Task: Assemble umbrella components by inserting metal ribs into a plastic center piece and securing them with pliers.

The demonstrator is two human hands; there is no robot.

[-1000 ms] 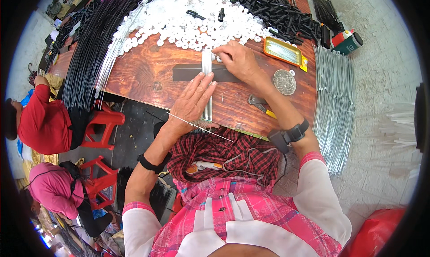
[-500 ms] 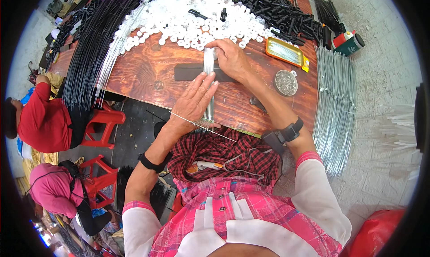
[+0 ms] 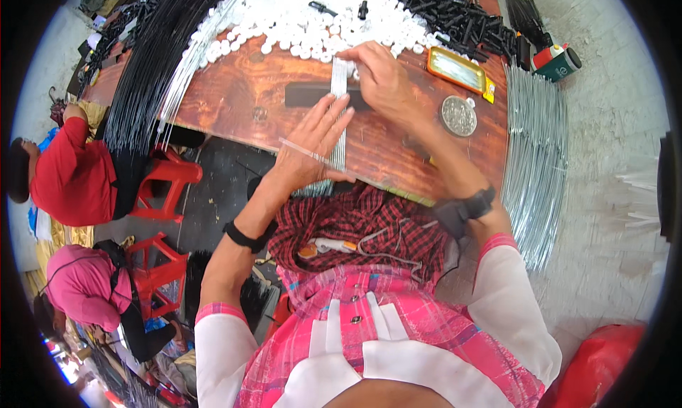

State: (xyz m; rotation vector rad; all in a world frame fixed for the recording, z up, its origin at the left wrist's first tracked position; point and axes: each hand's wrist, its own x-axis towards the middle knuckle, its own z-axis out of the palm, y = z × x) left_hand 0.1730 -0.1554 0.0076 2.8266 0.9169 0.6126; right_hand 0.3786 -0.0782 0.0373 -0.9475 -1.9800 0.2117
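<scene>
A row of thin silvery rods (image 3: 339, 81) lies side by side on the wooden table (image 3: 227, 120), crossing a flat dark strip (image 3: 302, 95). My left hand (image 3: 312, 134) rests flat over the rods with its fingers stretched out. Another thin pale rod (image 3: 302, 149) runs slantwise across the back of that hand. At the far ends of the rods is my right hand (image 3: 383, 84), its fingers curled and the index fingertip at the rod tips. Something small and white shows under those fingers, partly hidden.
White rings (image 3: 305, 28) are heaped at the back, beside black plastic pieces (image 3: 455, 20). A yellow-rimmed tray (image 3: 433, 68) and a round dish (image 3: 444, 113) stand right. Long wire bundles (image 3: 536, 159) hang over the right edge, black ones (image 3: 153, 74) left. Two people sit at left.
The view has shifted slightly, so the table sits higher in the picture. The slanting rod has moved from near my left wrist up over the hand. My right hand has moved slightly right.
</scene>
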